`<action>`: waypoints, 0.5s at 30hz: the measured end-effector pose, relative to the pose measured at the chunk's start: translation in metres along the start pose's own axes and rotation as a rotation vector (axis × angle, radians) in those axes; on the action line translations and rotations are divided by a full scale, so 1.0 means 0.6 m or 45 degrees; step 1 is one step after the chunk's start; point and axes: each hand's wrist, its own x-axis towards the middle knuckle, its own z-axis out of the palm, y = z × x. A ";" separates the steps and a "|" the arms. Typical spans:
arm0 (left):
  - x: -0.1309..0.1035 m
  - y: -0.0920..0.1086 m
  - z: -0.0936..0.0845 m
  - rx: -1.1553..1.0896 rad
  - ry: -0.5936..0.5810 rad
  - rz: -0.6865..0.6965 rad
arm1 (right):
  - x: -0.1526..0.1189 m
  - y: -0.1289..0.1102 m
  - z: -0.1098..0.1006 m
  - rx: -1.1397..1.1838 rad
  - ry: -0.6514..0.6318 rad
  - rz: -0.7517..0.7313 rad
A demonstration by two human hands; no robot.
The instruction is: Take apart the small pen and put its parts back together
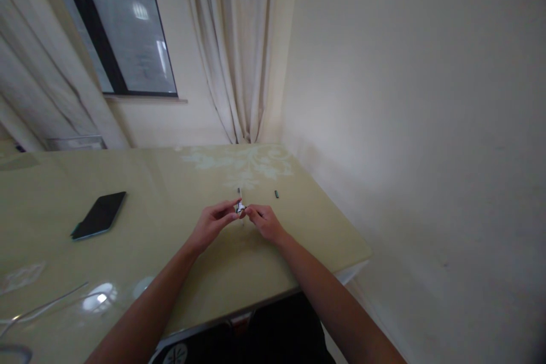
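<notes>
Both forearms were stretched forward over the tabletop (179, 273), converging toward twelve o'clock. A small metal object (240, 206) was pinched between the hands, the left hand (213, 222) at its nine o'clock and the right hand (265, 222) at its three o'clock, fingers closed on it from both sides. Its long axis seemed to run toward twelve o'clock, though it was too small to identify. A small dark piece (276, 194) lay farther off at one o'clock, a phone (99, 215) at ten o'clock.

Frame ctr: left hand (212, 222) & right hand (264, 222) pinch small silvery item (240, 207) together over table (170, 250). Phone (99, 215) left; small dark piece (276, 194) just beyond, ctr-right.
</notes>
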 end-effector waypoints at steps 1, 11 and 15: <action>0.001 0.000 0.000 0.002 -0.004 -0.002 | -0.001 -0.001 0.001 -0.029 0.013 -0.013; 0.004 -0.001 0.005 -0.014 0.035 0.028 | -0.005 -0.010 0.010 -0.300 0.058 -0.085; 0.002 0.004 0.005 -0.045 0.018 0.033 | -0.006 -0.011 0.009 -0.366 0.067 -0.095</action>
